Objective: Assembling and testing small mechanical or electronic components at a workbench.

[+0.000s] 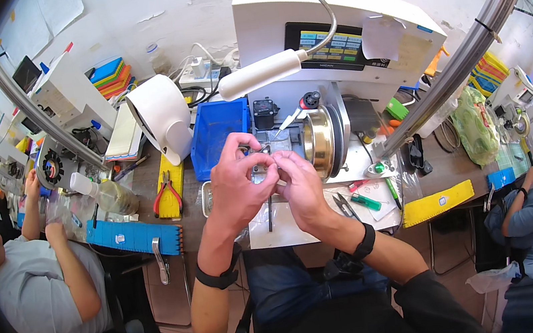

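Note:
My left hand and my right hand meet above the near part of the bench, thumbs and forefingers pinched together. Whatever sits between the fingertips is too small and too covered to name. Just behind the fingers is a machine with a brass-coloured ring on a dark wheel, right of my right hand. Beyond my left hand stands a blue plastic bin. A thin dark rod shows below the hands; I cannot tell whether it is held or lies on the white board.
A white lamp head hangs over the hands, before a machine cabinet with a touchscreen. Red-handled pliers lie on a yellow mat at left. Dark pliers and a green lighter lie at right. Co-workers sit on both sides.

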A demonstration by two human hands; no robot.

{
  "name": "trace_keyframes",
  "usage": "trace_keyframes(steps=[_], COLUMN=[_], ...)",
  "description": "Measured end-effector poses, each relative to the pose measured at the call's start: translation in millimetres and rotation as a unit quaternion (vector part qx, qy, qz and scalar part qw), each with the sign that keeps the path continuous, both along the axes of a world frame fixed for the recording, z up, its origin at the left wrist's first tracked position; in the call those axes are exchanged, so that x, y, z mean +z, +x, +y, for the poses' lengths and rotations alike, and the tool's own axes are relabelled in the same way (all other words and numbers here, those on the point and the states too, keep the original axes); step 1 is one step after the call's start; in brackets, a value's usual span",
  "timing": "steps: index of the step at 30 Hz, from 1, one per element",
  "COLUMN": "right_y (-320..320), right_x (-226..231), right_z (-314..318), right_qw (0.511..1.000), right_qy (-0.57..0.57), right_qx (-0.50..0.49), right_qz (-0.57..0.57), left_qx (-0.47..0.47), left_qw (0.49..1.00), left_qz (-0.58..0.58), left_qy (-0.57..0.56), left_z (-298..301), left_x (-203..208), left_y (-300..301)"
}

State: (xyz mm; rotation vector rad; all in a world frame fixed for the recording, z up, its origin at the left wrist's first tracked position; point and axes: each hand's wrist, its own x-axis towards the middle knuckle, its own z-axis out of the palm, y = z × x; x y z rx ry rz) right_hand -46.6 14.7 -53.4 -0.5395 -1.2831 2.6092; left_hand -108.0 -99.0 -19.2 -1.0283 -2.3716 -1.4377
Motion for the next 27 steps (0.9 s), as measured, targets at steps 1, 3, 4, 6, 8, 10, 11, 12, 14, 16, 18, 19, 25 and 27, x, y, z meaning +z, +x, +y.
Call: trace_keyframes(steps=[1,3,4,6,8,10,11,12,14,16,18,19,25,27], right_y=[0.6,0.6,0.6,2.1,2.7,4.8,4.8,4.1,4.1,4.0,2.6,1.8,-5.3,-4.8], right_x=[-2.7,0.3,-0.5,-5.9,-6.2,-5.3,-5.8,-5.6,-4.7,-2.6,-4.1,-4.7,-3.0,-0.6], right_z=[0.6,0.2,1.0,3.8,1.4,0.9,-0.1,0.3,-0.6,0.0,1.0,1.0,-0.1,-0.9], right_qw=[1.0,1.0,1.0,1.0,1.0,0.999,0.999,0.999,0.999,0.999,0.999,0.999,0.999,0.999], right_qy=[0.004,-0.001,-0.001,0.003,-0.001,-0.001,-0.001,0.0,0.0,-0.005,-0.009,-0.014,0.009,0.01], right_qx=[0.0,-0.002,0.002,0.022,0.012,0.018,0.021,0.024,0.027,0.024,0.022,0.024,0.003,0.0], right_qz=[-0.001,-0.013,-0.012,-0.015,-0.017,-0.039,-0.041,-0.037,-0.036,-0.046,-0.043,-0.038,-0.034,-0.037], left_qx=[-0.013,-0.059,-0.109,-0.186,-0.195,-0.184,-0.207,-0.234,-0.24,-0.252,-0.267,-0.267,-0.286,-0.281], left_qw=[1.0,0.995,0.981,0.927,0.914,0.942,0.927,0.91,0.909,0.905,0.901,0.899,0.892,0.899], left_qz=[-0.007,-0.069,-0.13,-0.221,-0.263,-0.24,-0.278,-0.315,-0.329,-0.341,-0.341,-0.344,-0.348,-0.335], left_qy=[-0.003,0.044,0.091,0.241,0.241,0.148,0.142,0.135,0.088,0.042,0.032,0.041,0.029,0.018], left_z=[-1.2,-6.8,-10.6,-11.8,-5.2,13.2,26.4,37.5,49.0,59.2,64.8,66.7,90.2,95.6], left_x=[1.3,2.8,2.7,8.8,29.0,41.4,40.3,38.7,34.2,30.5,29.3,31.4,28.6,30.2], left_y=[-1.0,-8.3,-14.1,-30.9,-45.3,-57.1,-60.7,-63.3,-65.4,-71.1,-76.1,-74.9,-83.0,-79.3])
